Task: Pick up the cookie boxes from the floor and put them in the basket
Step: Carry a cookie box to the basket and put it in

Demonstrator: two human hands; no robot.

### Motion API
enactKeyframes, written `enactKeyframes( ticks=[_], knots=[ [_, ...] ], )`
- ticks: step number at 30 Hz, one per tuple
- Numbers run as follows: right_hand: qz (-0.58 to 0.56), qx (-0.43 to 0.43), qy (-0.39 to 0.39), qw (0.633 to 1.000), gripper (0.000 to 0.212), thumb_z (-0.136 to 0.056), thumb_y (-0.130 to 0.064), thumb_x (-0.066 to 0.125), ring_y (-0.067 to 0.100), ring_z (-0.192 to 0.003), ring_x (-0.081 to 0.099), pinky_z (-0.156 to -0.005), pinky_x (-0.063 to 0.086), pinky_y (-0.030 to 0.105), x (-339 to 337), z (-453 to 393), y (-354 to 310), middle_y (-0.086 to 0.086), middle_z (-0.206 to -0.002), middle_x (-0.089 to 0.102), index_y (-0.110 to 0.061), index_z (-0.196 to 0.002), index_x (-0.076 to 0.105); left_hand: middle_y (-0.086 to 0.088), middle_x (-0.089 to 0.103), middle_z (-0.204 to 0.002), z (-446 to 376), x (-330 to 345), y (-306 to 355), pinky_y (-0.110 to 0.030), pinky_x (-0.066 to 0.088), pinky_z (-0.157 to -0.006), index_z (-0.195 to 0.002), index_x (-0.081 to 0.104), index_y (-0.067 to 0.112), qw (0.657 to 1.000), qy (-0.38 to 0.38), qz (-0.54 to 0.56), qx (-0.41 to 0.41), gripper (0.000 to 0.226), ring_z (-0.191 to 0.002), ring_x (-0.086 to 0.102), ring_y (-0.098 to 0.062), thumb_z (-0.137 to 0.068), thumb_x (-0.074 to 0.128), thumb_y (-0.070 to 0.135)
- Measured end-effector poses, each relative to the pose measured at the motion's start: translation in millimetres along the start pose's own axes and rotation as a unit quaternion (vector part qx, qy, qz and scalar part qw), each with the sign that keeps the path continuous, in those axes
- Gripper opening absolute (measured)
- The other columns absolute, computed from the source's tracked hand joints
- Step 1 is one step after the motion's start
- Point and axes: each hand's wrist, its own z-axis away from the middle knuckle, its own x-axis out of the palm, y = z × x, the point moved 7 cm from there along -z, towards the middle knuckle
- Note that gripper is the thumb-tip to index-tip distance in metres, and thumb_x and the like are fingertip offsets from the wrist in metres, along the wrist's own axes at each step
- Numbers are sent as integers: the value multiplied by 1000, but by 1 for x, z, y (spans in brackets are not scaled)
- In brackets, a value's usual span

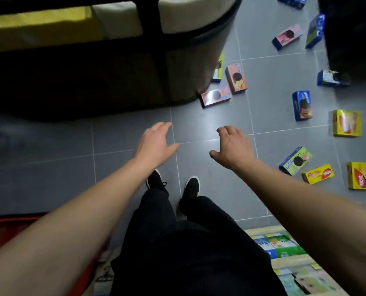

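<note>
Above grey floor: left hand (154,144) flat, fingers straight; right hand (233,146) loosely curled, grip empty.

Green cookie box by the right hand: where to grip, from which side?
The green cookie box lies flat on the floor, face up, long axis diagonal. Likely best: right hand comes from above, thumb and fingers across the two long narrow sides near the middle. Yellow box sits close to its lower end.

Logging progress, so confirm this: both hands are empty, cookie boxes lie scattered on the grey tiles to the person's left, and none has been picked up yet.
One thing is wrong: the side. In the head view the cookie boxes lie scattered to the person's right, not left. The left hand and right hand are indeed empty above the grey tiles.
</note>
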Motion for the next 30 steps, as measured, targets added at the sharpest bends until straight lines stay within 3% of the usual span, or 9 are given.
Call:
enactKeyframes(
  ticks=[8, 14, 20, 30],
  knots=[
    [-49, 94, 22, 994, 67, -85, -45, 61, 27, -132, 38, -105, 37, 37, -29, -24, 97, 5, -141, 43, -14, -140, 40, -1, 36, -152, -86, 16, 109, -35, 35, -109, -147, 36, 20, 995, -41, -40, 84, 69, -136, 37, -25, -85, 62, 39],
    [-45, 113, 6, 993, 64, -85, -42, 60, 28, -129, 40, -107, 33, 36, -53, -87, 151, 7, -141, 45, -12, -138, 43, -3, 37, -151, -174, 34, 165, -35, 33, -110, -147, 36, 17, 990, -83, -44, 109, 70, -137, 35, -24, -85, 62, 36],
    [-41, 102, -5, 994, 64, -85, -42, 61, 28, -130, 39, -108, 35, 37, -82, -168, 201, 8, -142, 43, -11, -137, 43, -3, 37, -151, -261, 48, 199, -35, 33, -109, -147, 35, 17, 989, -107, -55, 89, 72, -136, 37, -26, -84, 64, 36],
    [-72, 63, -65, 993, 66, -84, -41, 61, 29, -129, 39, -105, 38, 38, -63, -282, 294, 6, -142, 42, -12, -140, 41, -6, 45, -146, -350, 112, 232, -30, 34, -105, -143, 42, 17, 994, -93, 10, -53, 67, -133, 41, -24, -82, 66, 30]
  ],
)
